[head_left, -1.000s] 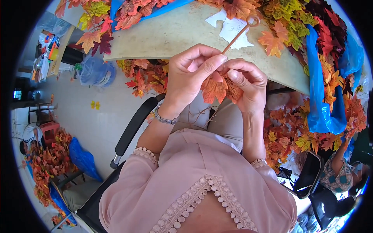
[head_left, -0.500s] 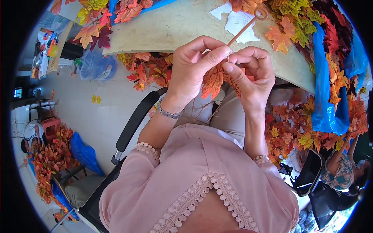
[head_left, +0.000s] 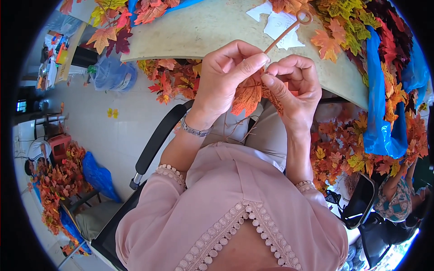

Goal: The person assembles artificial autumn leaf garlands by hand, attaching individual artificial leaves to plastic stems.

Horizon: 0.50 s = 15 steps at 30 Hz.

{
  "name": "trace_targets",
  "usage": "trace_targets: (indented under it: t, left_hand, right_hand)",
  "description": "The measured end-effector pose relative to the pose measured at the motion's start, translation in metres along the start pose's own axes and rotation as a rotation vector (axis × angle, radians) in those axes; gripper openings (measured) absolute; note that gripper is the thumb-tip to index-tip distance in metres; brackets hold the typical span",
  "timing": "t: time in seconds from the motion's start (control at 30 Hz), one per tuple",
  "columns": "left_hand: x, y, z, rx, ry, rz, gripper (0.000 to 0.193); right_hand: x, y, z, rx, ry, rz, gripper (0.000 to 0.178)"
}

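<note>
Where table edge (head_left: 153, 55) curves, hands (head_left: 224, 77) meet at stem (head_left: 281, 39).

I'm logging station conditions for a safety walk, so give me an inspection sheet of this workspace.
Surface: pale table, white paper on it.
Job's things: brown stem with a ringed end; orange leaves below it.
Clutter: mixed autumn foliage at the table's right, blue plastic beside it.
Grip: left hand pinches the stem; right hand is at the leaves, its hold unclear.
Cables: none made out for certain.
Surroundings: black armrest and translucent plastic at left, another person at right.
</note>
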<state>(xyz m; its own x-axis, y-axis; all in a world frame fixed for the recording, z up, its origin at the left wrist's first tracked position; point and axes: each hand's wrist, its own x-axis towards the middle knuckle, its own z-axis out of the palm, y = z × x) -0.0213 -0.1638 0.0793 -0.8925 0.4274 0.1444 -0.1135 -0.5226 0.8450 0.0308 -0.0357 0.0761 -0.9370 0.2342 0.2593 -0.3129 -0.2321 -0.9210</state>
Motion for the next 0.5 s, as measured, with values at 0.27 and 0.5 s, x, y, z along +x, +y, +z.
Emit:
trace_targets:
  t: [0.27,0.5]
  left_hand:
    - [-0.0012,-0.0030,0.0022,0.046,0.007,0.027,0.010]
    - [-0.0028,-0.0024,0.0042,0.076,0.011,0.038,0.009]
  right_hand:
    - [-0.0002,-0.0005,0.0002,-0.008,-0.005,0.022,0.032]
    - [-0.0012,0.0016,0.0001,0.003,-0.005,0.020,0.031]
